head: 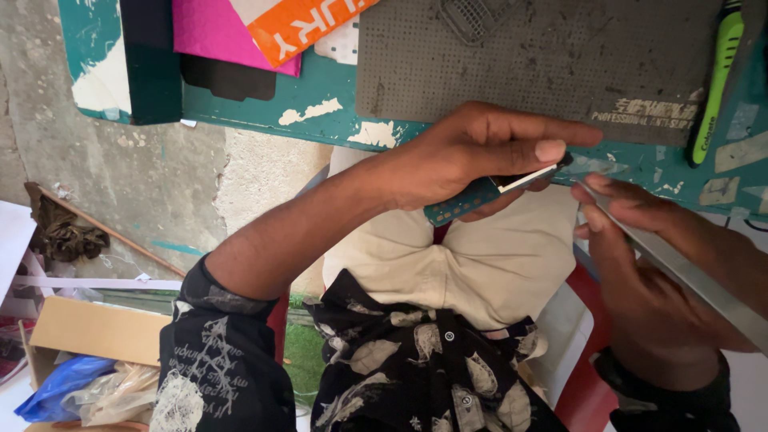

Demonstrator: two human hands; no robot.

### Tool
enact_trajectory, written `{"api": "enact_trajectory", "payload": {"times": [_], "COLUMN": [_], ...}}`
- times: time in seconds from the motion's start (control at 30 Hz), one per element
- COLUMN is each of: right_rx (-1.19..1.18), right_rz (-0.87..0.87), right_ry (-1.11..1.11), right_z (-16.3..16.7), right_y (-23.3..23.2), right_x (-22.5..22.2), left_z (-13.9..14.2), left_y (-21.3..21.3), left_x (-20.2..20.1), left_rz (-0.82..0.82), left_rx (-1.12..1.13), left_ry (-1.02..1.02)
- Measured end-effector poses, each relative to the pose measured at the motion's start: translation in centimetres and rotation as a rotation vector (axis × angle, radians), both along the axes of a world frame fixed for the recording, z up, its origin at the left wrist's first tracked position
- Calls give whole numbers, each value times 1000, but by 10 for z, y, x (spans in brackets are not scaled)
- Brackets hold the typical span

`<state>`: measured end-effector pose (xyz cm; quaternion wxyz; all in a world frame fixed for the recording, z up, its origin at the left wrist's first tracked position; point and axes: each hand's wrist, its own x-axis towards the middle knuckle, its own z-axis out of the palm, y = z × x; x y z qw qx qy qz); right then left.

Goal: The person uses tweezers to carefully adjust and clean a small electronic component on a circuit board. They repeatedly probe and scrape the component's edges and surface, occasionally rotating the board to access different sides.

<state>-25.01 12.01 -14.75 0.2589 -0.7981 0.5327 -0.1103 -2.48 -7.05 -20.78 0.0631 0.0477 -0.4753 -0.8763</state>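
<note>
Left hand [472, 156] pinches a small circuit board [464, 200] above the lap, below the desk [320, 112] edge. Right hand [640, 248] fingers grip tweezers [680, 268], tip at the board's end; prying seems underway, needing steady aim.

A small repair workshop, by the look of it: a worn teal workbench [336, 112] with peeling paint carries a grey perforated work mat [520, 56] and a green tool [716, 80]. A cardboard box [96, 332] sits near left on the rough concrete floor [136, 184].
</note>
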Motion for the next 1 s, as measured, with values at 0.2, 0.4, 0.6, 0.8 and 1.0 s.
{"api": "enact_trajectory", "payload": {"times": [0.2, 0.4, 0.6, 0.8, 1.0], "right_rx": [-236, -259, -463, -412, -395], "right_rz": [-491, -569, -280, -344, -406], "right_ry": [-33, 18, 87, 6, -14], "right_z": [49, 61, 48, 32, 42], "right_y": [-28, -24, -22, -10, -22], "right_x": [66, 82, 63, 53, 66], "left_z": [15, 24, 16, 15, 13], "left_y": [-5, -2, 0, -1, -2], "left_x": [1, 7, 10, 9, 6], "left_rz": [-9, -28, -20, -26, -21], "left_rx": [-5, 129, 127, 156, 116], "left_ry": [-77, -56, -32, -24, -20]}}
